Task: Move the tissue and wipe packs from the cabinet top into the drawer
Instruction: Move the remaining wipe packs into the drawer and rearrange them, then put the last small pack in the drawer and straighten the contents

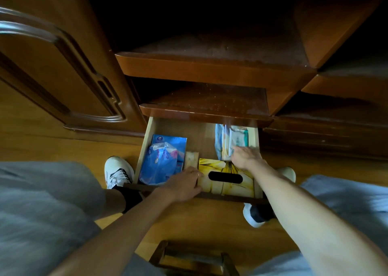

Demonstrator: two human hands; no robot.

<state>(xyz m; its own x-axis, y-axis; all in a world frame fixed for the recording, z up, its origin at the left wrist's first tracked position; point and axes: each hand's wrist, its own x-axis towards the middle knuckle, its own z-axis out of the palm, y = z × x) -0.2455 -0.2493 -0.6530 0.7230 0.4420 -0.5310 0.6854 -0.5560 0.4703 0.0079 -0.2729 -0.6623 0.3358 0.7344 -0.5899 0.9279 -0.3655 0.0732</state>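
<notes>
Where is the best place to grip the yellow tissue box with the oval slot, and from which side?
Probably from above, across the short sides of the yellow tissue box: it lies flat, slot up, in the drawer's front right corner, so only its top is open.

The open drawer holds one yellow tissue box, two blue packs, one small beige pack and several upright wipe packs, uncountable.

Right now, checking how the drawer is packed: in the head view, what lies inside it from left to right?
Blue tissue pack → small beige pack → yellow tissue box along the front; the wipe packs stand in the back right corner.
</notes>
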